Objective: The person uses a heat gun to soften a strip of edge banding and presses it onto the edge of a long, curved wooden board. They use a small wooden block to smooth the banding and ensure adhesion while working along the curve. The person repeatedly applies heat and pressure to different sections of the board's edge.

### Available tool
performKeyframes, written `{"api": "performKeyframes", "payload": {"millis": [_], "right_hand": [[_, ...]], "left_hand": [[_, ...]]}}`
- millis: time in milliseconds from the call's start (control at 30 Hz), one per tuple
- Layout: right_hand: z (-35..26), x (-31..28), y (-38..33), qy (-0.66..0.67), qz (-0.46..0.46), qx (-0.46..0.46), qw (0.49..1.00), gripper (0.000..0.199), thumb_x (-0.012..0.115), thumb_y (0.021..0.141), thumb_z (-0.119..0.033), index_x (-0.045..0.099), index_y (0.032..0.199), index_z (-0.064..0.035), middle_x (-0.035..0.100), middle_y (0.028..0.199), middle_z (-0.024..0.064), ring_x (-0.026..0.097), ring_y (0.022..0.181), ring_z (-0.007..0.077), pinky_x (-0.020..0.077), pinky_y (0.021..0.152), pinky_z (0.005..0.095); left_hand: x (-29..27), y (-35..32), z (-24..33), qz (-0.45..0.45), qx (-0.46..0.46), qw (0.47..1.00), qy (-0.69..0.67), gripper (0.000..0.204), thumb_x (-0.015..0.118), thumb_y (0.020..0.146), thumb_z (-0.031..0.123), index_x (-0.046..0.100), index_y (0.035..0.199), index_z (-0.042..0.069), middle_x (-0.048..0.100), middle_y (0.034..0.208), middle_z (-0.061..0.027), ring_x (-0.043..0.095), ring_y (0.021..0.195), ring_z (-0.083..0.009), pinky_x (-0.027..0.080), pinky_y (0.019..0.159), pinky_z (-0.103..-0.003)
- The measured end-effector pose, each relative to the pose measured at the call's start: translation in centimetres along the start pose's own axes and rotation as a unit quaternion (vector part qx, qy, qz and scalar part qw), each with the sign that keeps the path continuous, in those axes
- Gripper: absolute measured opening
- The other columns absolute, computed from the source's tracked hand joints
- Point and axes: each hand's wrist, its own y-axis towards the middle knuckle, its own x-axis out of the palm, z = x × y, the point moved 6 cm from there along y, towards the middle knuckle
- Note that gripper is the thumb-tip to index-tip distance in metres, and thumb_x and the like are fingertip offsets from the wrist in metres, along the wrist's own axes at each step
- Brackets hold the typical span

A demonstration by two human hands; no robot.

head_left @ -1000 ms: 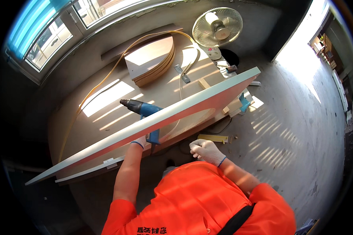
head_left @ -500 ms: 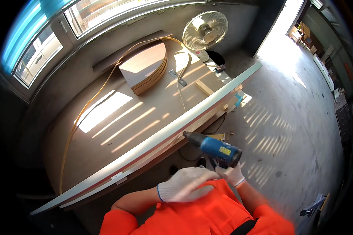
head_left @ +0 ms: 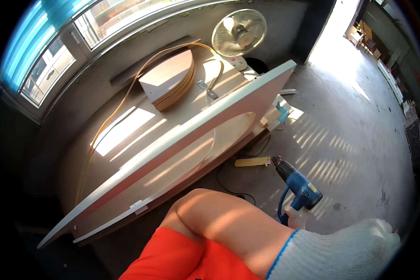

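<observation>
Heat gun (head_left: 299, 185) held over the floor (head_left: 345, 198), right of and apart from the white-edged panel (head_left: 219, 113) tilted above the surface (head_left: 102, 173); handle clasped in the fingers of the right hand (head_left: 297, 218). Left hand (head_left: 343, 249) crossed nearby; cannot tell whether fingers spread or together. Panel's long edge apparently already faced; inner curve perhaps left, too unclear to confirm.

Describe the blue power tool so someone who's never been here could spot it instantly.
Find the long white-edged panel slanting across the picture. Below its upper-right end, against the grey floor, the white-gloved right hand holds the blue power tool. It is chunky, with a black nozzle, unlike the flat yellow strip near it.
</observation>
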Motion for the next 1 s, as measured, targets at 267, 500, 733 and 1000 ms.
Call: {"api": "performKeyframes", "payload": {"millis": [267, 500, 733, 1000], "right_hand": [[2.0, -2.9, 4.2, -0.061, 0.004, 0.046, 0.997, 0.030, 0.075, 0.070, 0.002, 0.067, 0.098, -0.0033, 0.067, 0.084, 0.0017, 0.068, 0.073, 0.0157, 0.0558, 0.067, 0.0324], [-5.9, -2.6, 3.9, 0.040, -0.026, 0.010, 0.999, 0.038, 0.071, 0.072, 0.011, 0.063, 0.107, -0.0030, 0.065, 0.081, 0.0059, 0.067, 0.070, 0.0172, 0.0566, 0.063, 0.0350], [-5.3, -5.5, 3.7, 0.042, 0.012, 0.110, 0.993, 0.026, 0.074, 0.083, -0.003, 0.064, 0.108, -0.0031, 0.069, 0.085, 0.0070, 0.068, 0.069, 0.0184, 0.0565, 0.064, 0.0343], [8.3, -8.8, 4.4, 0.107, 0.075, 0.169, 0.977, 0.015, 0.070, 0.083, 0.003, 0.067, 0.097, -0.0008, 0.068, 0.085, 0.0061, 0.068, 0.070, 0.0196, 0.0551, 0.066, 0.0343]], "left_hand": [[-0.4, -5.9, -4.4, -0.047, -0.058, 0.995, -0.063, 0.022, 0.066, 0.088, 0.015, 0.067, 0.106, 0.003, 0.062, 0.088, -0.0096, 0.066, 0.070, -0.0286, 0.054, 0.062, -0.041], [-22.0, -29.8, -22.3, 0.179, -0.547, 0.749, 0.328, 0.023, 0.064, 0.102, 0.008, 0.072, 0.118, -0.005, 0.075, 0.093, -0.0165, 0.074, 0.086, -0.0222, 0.058, 0.080, -0.033], [-36.9, -44.5, -37.6, 0.178, -0.790, 0.536, 0.240, 0.028, 0.073, 0.095, 0.017, 0.071, 0.115, -0.002, 0.073, 0.091, -0.0149, 0.075, 0.083, -0.0298, 0.061, 0.072, -0.046], [-36.2, -36.6, -38.2, -0.026, -0.643, 0.635, 0.427, 0.017, 0.067, 0.101, 0.021, 0.068, 0.110, 0.007, 0.070, 0.091, -0.0093, 0.073, 0.080, -0.0282, 0.058, 0.066, -0.042]]}}
